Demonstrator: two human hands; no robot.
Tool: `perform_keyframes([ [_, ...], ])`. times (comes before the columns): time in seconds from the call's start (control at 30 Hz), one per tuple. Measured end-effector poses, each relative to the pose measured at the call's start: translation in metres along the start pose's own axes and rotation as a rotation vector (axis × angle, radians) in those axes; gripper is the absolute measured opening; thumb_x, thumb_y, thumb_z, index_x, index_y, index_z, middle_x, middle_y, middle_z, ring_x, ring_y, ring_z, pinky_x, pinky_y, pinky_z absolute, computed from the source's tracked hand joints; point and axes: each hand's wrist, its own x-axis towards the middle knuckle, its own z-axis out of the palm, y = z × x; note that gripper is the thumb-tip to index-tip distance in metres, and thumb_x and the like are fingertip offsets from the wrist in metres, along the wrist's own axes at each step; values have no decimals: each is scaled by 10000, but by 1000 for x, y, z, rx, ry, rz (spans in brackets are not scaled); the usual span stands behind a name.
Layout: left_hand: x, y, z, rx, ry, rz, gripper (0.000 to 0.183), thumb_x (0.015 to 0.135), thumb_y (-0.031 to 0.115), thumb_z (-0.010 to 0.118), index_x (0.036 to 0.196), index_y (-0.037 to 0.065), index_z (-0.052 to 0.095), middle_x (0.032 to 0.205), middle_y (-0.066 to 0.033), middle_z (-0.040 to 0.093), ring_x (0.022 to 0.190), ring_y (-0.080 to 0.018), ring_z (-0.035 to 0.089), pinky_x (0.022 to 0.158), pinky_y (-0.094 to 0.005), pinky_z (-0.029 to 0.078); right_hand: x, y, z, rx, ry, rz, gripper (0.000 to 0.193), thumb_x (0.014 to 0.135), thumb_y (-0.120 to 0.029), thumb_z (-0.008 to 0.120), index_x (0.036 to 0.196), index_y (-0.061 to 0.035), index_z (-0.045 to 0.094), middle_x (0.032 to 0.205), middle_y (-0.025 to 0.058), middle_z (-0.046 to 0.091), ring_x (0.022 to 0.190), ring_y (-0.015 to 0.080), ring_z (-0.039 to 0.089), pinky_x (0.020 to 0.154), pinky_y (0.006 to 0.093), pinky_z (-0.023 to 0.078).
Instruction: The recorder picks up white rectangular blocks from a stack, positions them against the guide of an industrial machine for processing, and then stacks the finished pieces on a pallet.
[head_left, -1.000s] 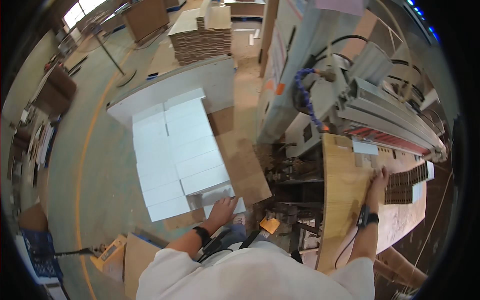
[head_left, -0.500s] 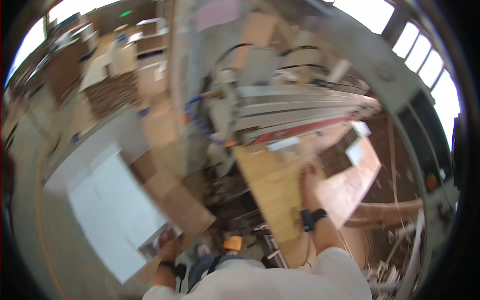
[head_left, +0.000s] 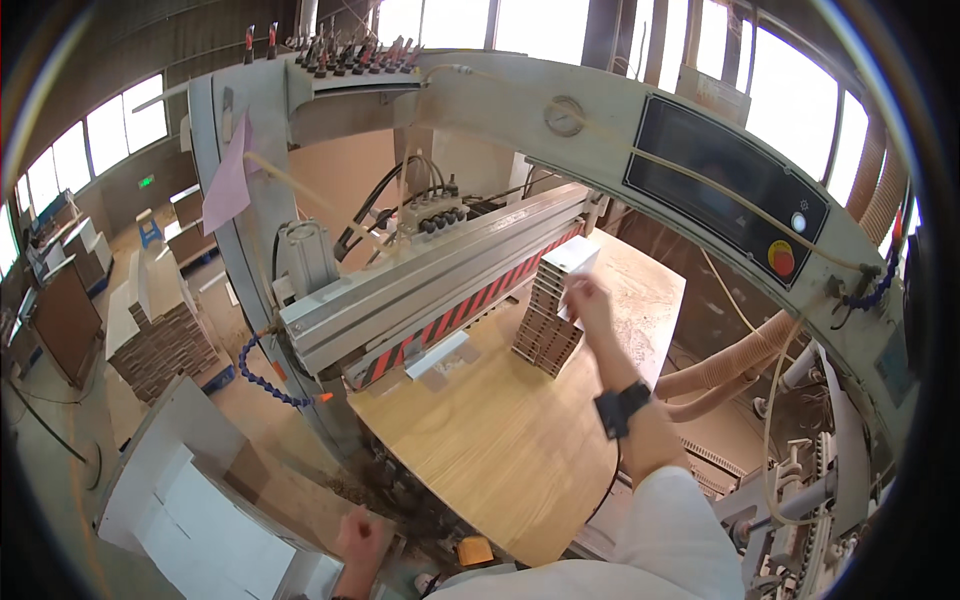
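Note:
On the wood-grain table of a machine stands a tall stack of small drilled panels (head_left: 545, 330), with a white panel (head_left: 570, 254) on top. My right hand (head_left: 590, 300) is at the stack's near upper corner, fingers curled in. Whether it grips a piece there is hidden by the fingers and blur. My left hand (head_left: 362, 537) hovers at the lower left, beside white panels (head_left: 205, 535), its fingers curled and slightly blurred. Nothing shows in it. A dark band with a device (head_left: 622, 407) is on my right wrist.
A metal beam with a red-and-black striped edge (head_left: 470, 308) crosses behind the stack. A small clear-and-white piece (head_left: 440, 357) lies under it. A control panel (head_left: 725, 180) with a red button is upper right. Stacked boards (head_left: 165, 330) stand far left; hoses (head_left: 735, 365) hang right.
My view has swung rightward and up, bringing the machine and control panel into view. My right hand is now beside the stack's upper part. The left hand has come away from the white panels.

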Motion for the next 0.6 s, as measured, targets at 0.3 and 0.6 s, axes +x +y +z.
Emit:
perform_keyframes([
  [0.3,81,159,93,-113,-204,474,309,710,196,659,968,53,566,934,-128,549,911,-302,534,788,-392,445,109,12,-50,-228,86,389,752,813,-397,599,1368,-124,171,612,65,517,416,132,466,340,272,379],
  [0.6,74,151,96,53,-236,397,249,725,207,623,925,65,578,989,-81,546,964,-280,518,830,-378,415,102,40,-52,26,244,283,494,778,-224,656,1096,-3,350,655,62,503,437,100,459,341,242,391],
])
